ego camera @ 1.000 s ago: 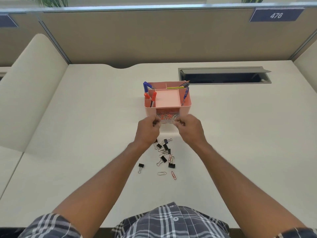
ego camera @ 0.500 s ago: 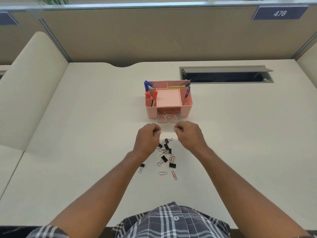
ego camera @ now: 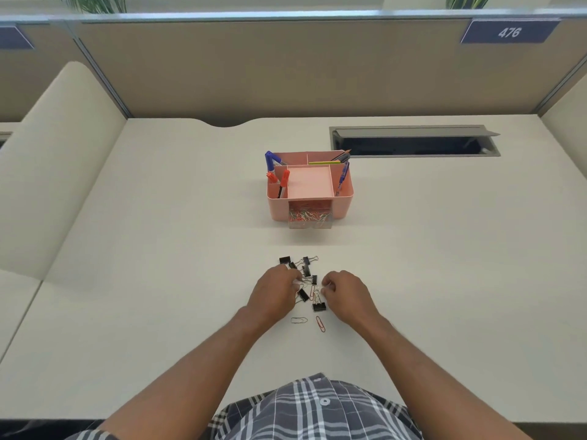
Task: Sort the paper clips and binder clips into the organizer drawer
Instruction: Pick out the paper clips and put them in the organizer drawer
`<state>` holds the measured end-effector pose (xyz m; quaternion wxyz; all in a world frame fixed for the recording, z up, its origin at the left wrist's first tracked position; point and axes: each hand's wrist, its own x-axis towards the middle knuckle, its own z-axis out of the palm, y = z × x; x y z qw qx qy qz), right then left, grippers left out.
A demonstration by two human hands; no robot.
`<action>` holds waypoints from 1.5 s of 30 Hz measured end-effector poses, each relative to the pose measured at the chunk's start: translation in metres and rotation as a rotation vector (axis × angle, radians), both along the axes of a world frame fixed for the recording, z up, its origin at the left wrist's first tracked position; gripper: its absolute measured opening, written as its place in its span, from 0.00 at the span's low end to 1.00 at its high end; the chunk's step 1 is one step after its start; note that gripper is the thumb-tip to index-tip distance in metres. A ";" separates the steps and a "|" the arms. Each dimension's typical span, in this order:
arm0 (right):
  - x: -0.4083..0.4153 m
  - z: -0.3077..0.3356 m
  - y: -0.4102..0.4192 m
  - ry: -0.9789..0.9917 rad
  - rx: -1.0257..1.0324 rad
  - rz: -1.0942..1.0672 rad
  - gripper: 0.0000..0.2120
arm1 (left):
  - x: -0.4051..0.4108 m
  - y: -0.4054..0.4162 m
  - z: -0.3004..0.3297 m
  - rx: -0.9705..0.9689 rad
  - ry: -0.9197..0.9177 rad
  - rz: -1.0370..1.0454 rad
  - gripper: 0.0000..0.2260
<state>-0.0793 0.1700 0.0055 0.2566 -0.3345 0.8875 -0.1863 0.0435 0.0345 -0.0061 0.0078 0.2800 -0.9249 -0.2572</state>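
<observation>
A pink desk organizer (ego camera: 343, 201) stands mid-desk, its clear drawer (ego camera: 309, 224) pulled out a little and holding several coloured paper clips. Nearer me lies a small pile of black binder clips (ego camera: 305, 270) mixed with paper clips. My left hand (ego camera: 274, 296) sits on the pile's left side, fingers curled onto the clips; whether it grips one is hidden. My right hand (ego camera: 344, 293) is at the pile's right edge, fingers curled, nothing visible in them. One binder clip (ego camera: 319, 306) lies between my hands. A silver paper clip (ego camera: 299, 320) and a red paper clip (ego camera: 320, 323) lie just in front.
Markers (ego camera: 283, 182) and pens (ego camera: 341, 177) stand in the organizer's upper compartments. A grey cable hatch (ego camera: 413, 141) is open at the desk's back right. Partition walls close off the back and both sides.
Both hands pulled back from the drawer front toward me and dropped onto the clip pile. The drawer stays slightly open.
</observation>
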 end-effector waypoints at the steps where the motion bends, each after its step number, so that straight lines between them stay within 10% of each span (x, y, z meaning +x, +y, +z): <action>1: -0.001 0.000 0.000 -0.005 -0.003 -0.003 0.07 | 0.000 0.000 0.000 -0.006 -0.003 -0.007 0.07; 18: -0.007 -0.003 0.003 -0.074 -0.035 -0.028 0.09 | 0.003 -0.003 0.000 -0.051 -0.004 -0.095 0.05; 27: -0.004 -0.007 0.006 0.074 -0.075 0.330 0.16 | 0.008 -0.006 0.005 0.099 0.004 0.038 0.06; 45: -0.017 -0.005 0.005 0.078 0.036 0.300 0.03 | 0.009 -0.003 -0.004 0.000 0.006 -0.059 0.05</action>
